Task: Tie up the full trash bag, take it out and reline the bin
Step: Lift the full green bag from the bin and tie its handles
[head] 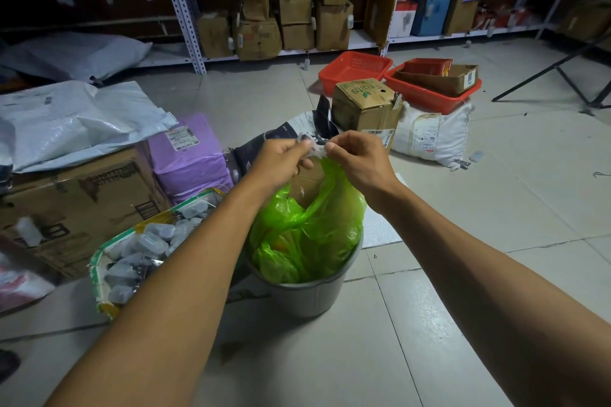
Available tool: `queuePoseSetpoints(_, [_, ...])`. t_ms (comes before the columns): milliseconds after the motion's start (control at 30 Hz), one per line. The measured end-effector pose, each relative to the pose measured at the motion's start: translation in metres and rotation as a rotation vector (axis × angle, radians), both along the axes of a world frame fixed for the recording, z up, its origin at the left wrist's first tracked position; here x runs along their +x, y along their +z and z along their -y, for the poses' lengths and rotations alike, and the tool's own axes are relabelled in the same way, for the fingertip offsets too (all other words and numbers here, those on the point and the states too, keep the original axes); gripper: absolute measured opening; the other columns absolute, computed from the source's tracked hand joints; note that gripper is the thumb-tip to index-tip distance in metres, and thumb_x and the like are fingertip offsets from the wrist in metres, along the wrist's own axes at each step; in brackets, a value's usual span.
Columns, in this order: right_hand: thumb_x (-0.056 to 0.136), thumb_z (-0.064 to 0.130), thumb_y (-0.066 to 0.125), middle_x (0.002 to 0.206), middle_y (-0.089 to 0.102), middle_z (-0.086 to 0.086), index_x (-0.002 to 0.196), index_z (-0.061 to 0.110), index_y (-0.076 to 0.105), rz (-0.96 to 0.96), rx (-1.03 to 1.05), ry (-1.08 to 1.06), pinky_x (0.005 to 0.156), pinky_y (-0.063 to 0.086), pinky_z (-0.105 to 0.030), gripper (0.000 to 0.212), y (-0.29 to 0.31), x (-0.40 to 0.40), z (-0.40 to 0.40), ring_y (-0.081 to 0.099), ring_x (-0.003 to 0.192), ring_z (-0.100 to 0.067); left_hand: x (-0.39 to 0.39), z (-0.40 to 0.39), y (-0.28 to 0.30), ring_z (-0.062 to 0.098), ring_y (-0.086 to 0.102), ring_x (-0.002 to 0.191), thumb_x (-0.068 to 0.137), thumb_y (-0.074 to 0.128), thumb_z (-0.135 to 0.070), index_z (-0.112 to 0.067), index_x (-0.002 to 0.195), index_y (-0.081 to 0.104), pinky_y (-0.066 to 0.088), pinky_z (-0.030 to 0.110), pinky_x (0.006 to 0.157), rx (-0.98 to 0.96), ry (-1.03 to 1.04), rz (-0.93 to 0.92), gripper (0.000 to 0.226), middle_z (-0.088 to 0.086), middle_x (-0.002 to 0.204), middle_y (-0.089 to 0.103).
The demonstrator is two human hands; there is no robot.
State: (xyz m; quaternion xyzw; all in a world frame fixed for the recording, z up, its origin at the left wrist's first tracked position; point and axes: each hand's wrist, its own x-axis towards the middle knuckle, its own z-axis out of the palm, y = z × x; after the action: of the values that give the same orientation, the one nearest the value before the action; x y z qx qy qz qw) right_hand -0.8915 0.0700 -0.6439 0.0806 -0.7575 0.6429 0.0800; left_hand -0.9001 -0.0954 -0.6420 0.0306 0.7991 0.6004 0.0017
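- Trash bag [307, 225]: green, translucent, seated in the grey bin [314, 294] on the tiled floor [463, 241], its upper part drawn up to a neck between both hands, with a brown cardboard piece [305, 187] showing inside.
- Left hand [281, 160]: fingers curled, pinching one pale, bunched end of the bag top; exact strand hidden by blur.
- Right hand [358, 158]: fingers likewise curled, pinching the other end, just beside the left.
- Step in hand, judged: forming the knot at the neck, bag not yet lifted.
- To do well: keep both ends taut and raised above the contents; cross one over the other close to the neck; pull outward evenly, not upward, to avoid tearing thin film.
- Risk: cardboard corner pressing against the plastic; better pushed down before cinching.
- Around the bin: open sack of small grey packets [142, 248] touching at left, purple parcel [188, 155] and cartons beyond, red baskets [355, 71] well apart.
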Motion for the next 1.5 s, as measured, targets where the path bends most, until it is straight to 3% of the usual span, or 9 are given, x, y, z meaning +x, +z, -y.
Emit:
queuePoseSetpoints(100, [0.09, 0.016, 0.068, 0.073, 0.067, 0.0, 0.086, 0.01, 0.07, -0.001, 0.035, 0.049, 0.06, 0.044, -0.017, 0.008, -0.002, 0.003, 0.002, 0.058, 0.065, -0.005, -0.001, -0.002, 0.0, 0.008, 0.057, 0.063, 0.096, 0.057, -0.02, -0.018, 0.091, 0.075, 0.044, 0.023, 0.065, 0.09, 0.083, 0.003, 0.019, 0.003, 0.077, 0.073])
queuePoseSetpoints(200, [0.088, 0.022, 0.071, 0.077, 0.07, -0.001, 0.086, 0.013, 0.074, -0.049, 0.14, 0.061, 0.066, 0.048, -0.029, 0.01, -0.005, 0.001, 0.004, 0.062, 0.072, -0.011, 0.0, -0.002, 0.001, 0.009, 0.064, 0.071, 0.096, 0.056, -0.013, -0.01, 0.093, 0.075, 0.049, 0.02, 0.062, 0.146, 0.095, 0.012, 0.02, 0.007, 0.087, 0.074])
queuePoseSetpoints(400, [0.084, 0.03, 0.073, 0.119, 0.063, -0.002, 0.091, 0.019, 0.077, -0.169, 0.389, 0.058, 0.091, 0.044, -0.033, 0.014, -0.014, -0.004, 0.007, 0.057, 0.111, -0.014, 0.001, 0.001, 0.002, 0.012, 0.056, 0.063, 0.09, 0.061, -0.01, -0.01, 0.091, 0.077, 0.048, 0.022, 0.063, 0.14, 0.062, 0.028, 0.016, 0.003, 0.084, 0.07])
queuePoseSetpoints(533, [0.081, 0.03, 0.073, 0.085, 0.074, 0.004, 0.087, 0.018, 0.078, -0.167, 0.381, 0.018, 0.07, 0.053, -0.038, 0.015, -0.018, -0.004, 0.009, 0.066, 0.078, -0.009, 0.004, 0.002, 0.006, 0.013, 0.059, 0.068, 0.088, 0.063, -0.007, -0.008, 0.087, 0.076, 0.049, 0.021, 0.063, 0.14, 0.058, 0.027, 0.013, 0.009, 0.088, 0.072])
queuePoseSetpoints(667, [0.077, 0.026, 0.077, 0.074, 0.072, 0.002, 0.08, 0.016, 0.076, -0.124, 0.337, -0.011, 0.068, 0.055, -0.046, 0.011, -0.021, -0.004, 0.009, 0.068, 0.072, -0.017, 0.01, 0.004, 0.006, 0.01, 0.062, 0.069, 0.089, 0.062, -0.004, -0.006, 0.089, 0.075, 0.051, 0.019, 0.062, 0.138, 0.021, 0.027, 0.013, 0.007, 0.084, 0.072])
queuePoseSetpoints(800, [0.075, 0.027, 0.08, 0.063, 0.06, 0.008, 0.067, 0.025, 0.058, -0.135, 0.323, -0.098, 0.057, 0.045, -0.036, 0.023, -0.021, -0.005, 0.011, 0.054, 0.06, -0.01, 0.012, 0.006, 0.008, 0.004, 0.06, 0.058, 0.089, 0.062, -0.006, -0.007, 0.087, 0.075, 0.048, 0.018, 0.058, 0.111, -0.011, 0.034, 0.013, 0.0, 0.072, 0.07])
queuePoseSetpoints(1033, [0.082, 0.034, 0.062, 0.08, 0.072, 0.004, 0.101, 0.024, 0.072, -0.065, 0.421, -0.047, 0.066, 0.052, -0.035, 0.024, -0.026, -0.007, 0.015, 0.067, 0.075, -0.016, 0.016, 0.003, 0.011, 0.008, 0.057, 0.059, 0.092, 0.06, -0.006, -0.003, 0.095, 0.074, 0.046, 0.015, 0.054, 0.053, -0.031, 0.04, 0.015, 0.006, 0.077, 0.069])
queuePoseSetpoints(1267, [0.079, 0.014, 0.069, 0.07, 0.074, -0.001, 0.08, 0.016, 0.078, 0.052, 0.142, -0.025, 0.061, 0.046, -0.028, 0.009, -0.015, -0.002, 0.016, 0.066, 0.068, -0.013, 0.013, 0.006, 0.004, 0.009, 0.064, 0.069, 0.093, 0.062, -0.01, -0.012, 0.097, 0.075, 0.054, 0.023, 0.072, -0.032, 0.01, -0.02, 0.015, 0.002, 0.08, 0.072])
queuePoseSetpoints(1500, [0.081, 0.005, 0.07, 0.079, 0.076, -0.006, 0.088, 0.008, 0.077, 0.11, -0.068, -0.016, 0.072, 0.052, -0.016, 0.011, -0.006, 0.005, 0.013, 0.07, 0.077, -0.012, 0.011, 0.008, -0.001, 0.018, 0.067, 0.079, 0.092, 0.063, -0.013, -0.021, 0.088, 0.075, 0.055, 0.039, 0.086, -0.055, 0.045, -0.031, 0.015, 0.006, 0.083, 0.073])
